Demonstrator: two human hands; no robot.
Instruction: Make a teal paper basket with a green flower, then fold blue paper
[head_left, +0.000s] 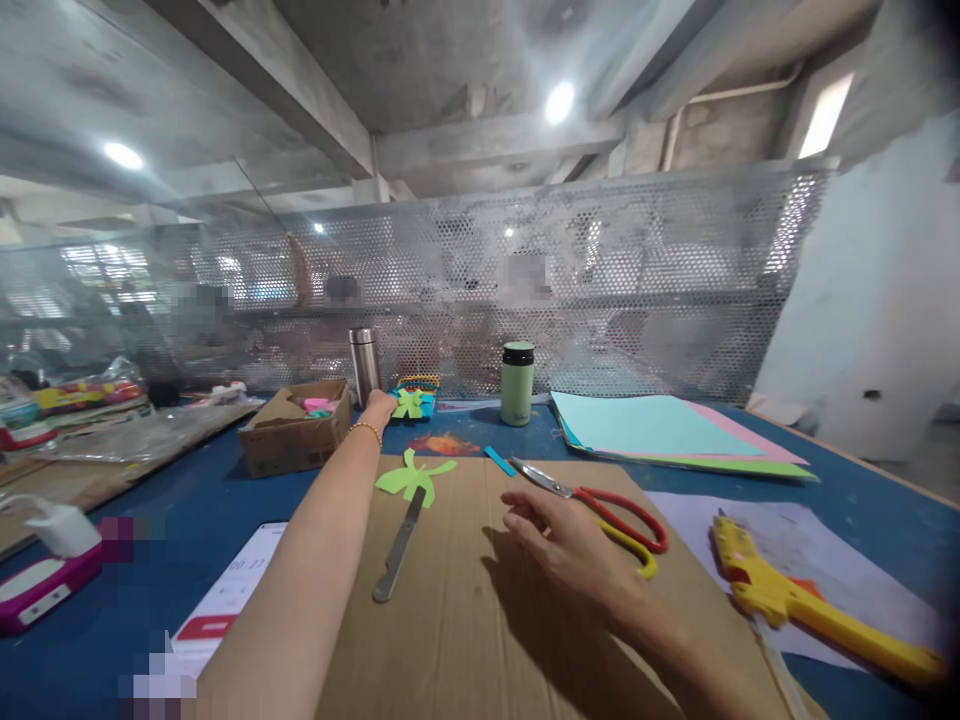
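Blue surfacing identifies the desk, the base for all items. A cardboard sheet covers its near centre. Stacked coloured sheets lie toward the far right corner; a lilac sheet lies nearer the right edge, with a yellow glue gun over it. Caution: whether the gun is hot cannot be told; if so, contact with the right forearm could burn. A cardboard box stands toward the far left corner.

Left hand: extended toward the far edge, left of centre. Its fingertips are too small to read; cannot tell whether the grip pinches anything. A sideways sweep could topple the adjacent steel flask.

Right hand: above the cardboard sheet; grip loosely spread, fingers part-curled, nothing visibly held. Lowering it carelessly could knock the scissors just beside it.

The blue basket sits near the far edge, at the left fingertips. On the cardboard sheet, a steel blade overlaps a green cut-out; dragging the blade could shift or tear the paper. A smaller green piece rests at the basket; excess finger pressure could crease it. A blue strip lies by the scissor tips; jarred scissors could displace it.
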